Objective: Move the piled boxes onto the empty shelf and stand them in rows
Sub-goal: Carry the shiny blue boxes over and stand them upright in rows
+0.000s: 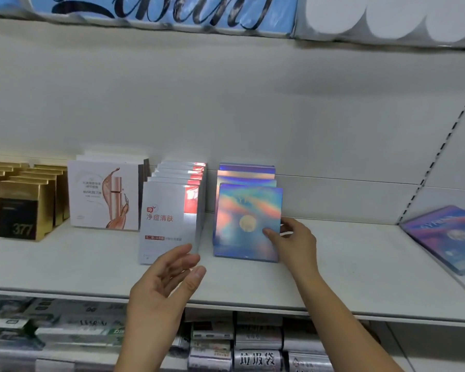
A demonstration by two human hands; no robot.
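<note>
Right grip pinched front box edge, likely steadying it upright in row; left grip spread, empty, over shelf.

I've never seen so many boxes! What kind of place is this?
Likely a shop. Matching gold boxes and shiny boxes stand in rows on a white shelf, with more packaged goods below.

The front box pinched by the right hand has a glossy holographic skin, shimmering blue, pink and orange. Just beyond the left hand, the white boxes look like smooth card with a silvery sheen. Far to that hand's left, the gold boxes are shiny foil-faced card. The shelf under both hands is matt, smooth and pale. Below the hands, packs sit in shiny crinkled plastic.
</note>
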